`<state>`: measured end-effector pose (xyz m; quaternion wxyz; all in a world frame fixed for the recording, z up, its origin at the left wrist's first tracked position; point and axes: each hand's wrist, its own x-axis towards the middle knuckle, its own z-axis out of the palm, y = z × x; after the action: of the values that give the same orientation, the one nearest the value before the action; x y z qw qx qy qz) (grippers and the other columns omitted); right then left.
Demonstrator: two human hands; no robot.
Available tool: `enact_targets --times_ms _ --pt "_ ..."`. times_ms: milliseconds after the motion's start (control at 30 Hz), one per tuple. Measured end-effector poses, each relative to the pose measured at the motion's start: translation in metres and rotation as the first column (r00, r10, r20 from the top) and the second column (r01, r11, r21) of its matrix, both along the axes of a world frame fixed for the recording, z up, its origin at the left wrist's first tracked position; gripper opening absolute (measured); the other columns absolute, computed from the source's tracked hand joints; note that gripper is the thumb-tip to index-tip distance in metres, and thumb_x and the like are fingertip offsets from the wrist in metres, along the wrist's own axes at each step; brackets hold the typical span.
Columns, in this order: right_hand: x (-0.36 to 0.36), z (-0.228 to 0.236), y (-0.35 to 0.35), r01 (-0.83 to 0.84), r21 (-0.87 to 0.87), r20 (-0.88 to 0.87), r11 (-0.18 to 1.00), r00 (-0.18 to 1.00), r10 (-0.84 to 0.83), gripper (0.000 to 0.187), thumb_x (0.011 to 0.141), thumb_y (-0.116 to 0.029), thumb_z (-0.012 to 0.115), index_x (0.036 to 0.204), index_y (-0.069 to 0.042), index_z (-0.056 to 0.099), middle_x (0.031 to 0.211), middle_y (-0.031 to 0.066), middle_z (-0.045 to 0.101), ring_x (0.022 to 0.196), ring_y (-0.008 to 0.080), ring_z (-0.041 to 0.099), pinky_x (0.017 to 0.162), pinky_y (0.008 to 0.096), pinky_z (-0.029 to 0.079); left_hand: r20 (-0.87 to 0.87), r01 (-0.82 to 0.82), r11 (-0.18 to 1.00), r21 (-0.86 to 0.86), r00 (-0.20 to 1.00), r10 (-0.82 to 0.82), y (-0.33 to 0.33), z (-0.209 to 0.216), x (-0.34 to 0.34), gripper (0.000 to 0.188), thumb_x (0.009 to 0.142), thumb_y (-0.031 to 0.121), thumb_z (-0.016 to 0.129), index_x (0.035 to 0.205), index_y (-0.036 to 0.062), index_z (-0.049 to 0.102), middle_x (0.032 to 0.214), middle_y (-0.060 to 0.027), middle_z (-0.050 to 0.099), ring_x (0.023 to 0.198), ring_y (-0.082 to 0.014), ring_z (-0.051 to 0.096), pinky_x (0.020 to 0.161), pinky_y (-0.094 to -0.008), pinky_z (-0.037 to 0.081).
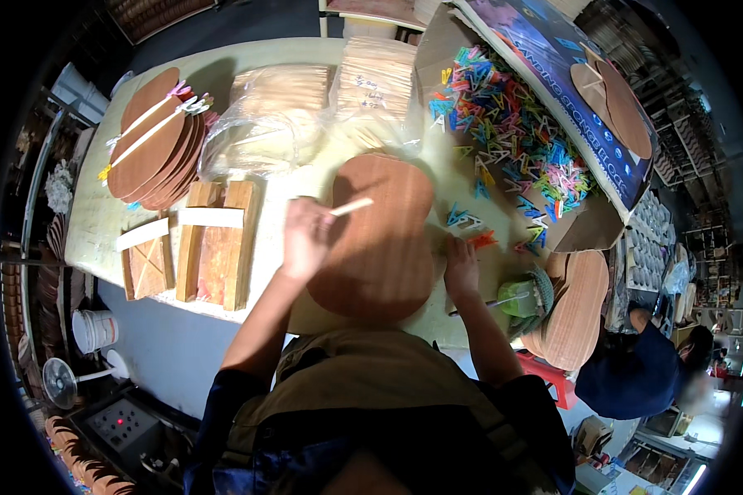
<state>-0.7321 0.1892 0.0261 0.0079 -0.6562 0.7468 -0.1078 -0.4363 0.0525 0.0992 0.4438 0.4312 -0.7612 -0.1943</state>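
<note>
Apron [363, 363] nearest; left hand [307, 237] partly hides stick [352, 207].

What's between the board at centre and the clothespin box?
Head view: a few loose clothespins on the table, some blue, some orange; the right hand is beside them.

I saw the left forearm [266, 322] reach forward and inward, bare, with the left hand [305, 239] at its end, the fingers [324, 216] pinched together toward the right, slightly blurred. The right forearm [489, 337] slanted forward and leftward, its right hand [461, 268] nearer the torso, back upward; how far it had closed, I couldn't tell.
</note>
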Motion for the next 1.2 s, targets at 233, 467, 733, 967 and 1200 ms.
enact_targets --times_ms 233,467,733,967,1200 --pt "-0.018 0.026 -0.024 0.152 0.284 0.955 0.947 0.037 -0.293 0.028 0.089 -0.014 0.057 0.109 0.004 0.058 0.091 0.0097 0.061 0.077 0.0181 0.06 0.069 0.0305 0.052 0.212 0.35 0.936 -0.032 0.917 -0.336 0.0 -0.027 -0.068 0.007 0.074 -0.004 0.058 0.076 0.0017 0.055 0.101 -0.016 0.058 0.102 -0.0356 0.054 0.087 -0.0428 0.044" --pt "-0.021 0.034 -0.028 0.058 0.331 0.943 0.942 -0.056 -0.328 0.026 0.085 -0.014 0.063 0.103 0.005 0.062 0.082 0.0078 0.062 0.069 0.0138 0.061 0.064 0.0258 0.052 0.074 0.368 0.929 -0.032 0.928 -0.365 -0.005 -0.049 -0.073 0.004 0.076 0.0 0.059 0.074 0.0018 0.055 0.098 -0.0145 0.058 0.095 -0.0337 0.055 0.082 -0.0409 0.045" --pt "-0.014 0.028 -0.035 0.041 0.306 0.952 0.951 -0.017 -0.306 0.027 0.085 -0.016 0.064 0.101 0.005 0.062 0.081 0.0092 0.063 0.068 0.0158 0.061 0.064 0.0281 0.054 0.008 0.369 0.929 -0.034 0.929 -0.369 -0.006 -0.05 -0.073 0.006 0.072 0.0 0.065 0.074 0.003 0.06 0.096 -0.0112 0.059 0.092 -0.0311 0.056 0.079 -0.0379 0.047" --pt "-0.026 0.007 -0.067 0.469 -0.102 0.416 0.877 0.821 -0.391 0.036 0.082 -0.034 0.064 0.098 -0.002 0.063 0.082 0.0174 0.063 0.074 0.0357 0.062 0.069 0.0404 0.05 -0.005 0.379 0.925 -0.004 0.925 -0.379 -0.006 -0.047 -0.072 0.007 0.071 0.0 0.065 0.075 0.0033 0.061 0.094 -0.0098 0.058 0.093 -0.0296 0.055 0.079 -0.0371 0.047" --pt "-0.027 0.022 -0.117 0.363 -0.072 0.39 0.929 0.868 -0.309 0.031 0.079 -0.034 0.065 0.082 -0.003 0.065 0.077 0.0161 0.061 0.071 0.0354 0.059 0.066 0.0414 0.047 -0.018 0.403 0.915 0.003 0.915 -0.403 -0.008 -0.045 -0.07 0.008 0.072 0.0 0.067 0.077 0.0032 0.062 0.096 -0.0083 0.058 0.094 -0.0279 0.056 0.08 -0.0358 0.047"
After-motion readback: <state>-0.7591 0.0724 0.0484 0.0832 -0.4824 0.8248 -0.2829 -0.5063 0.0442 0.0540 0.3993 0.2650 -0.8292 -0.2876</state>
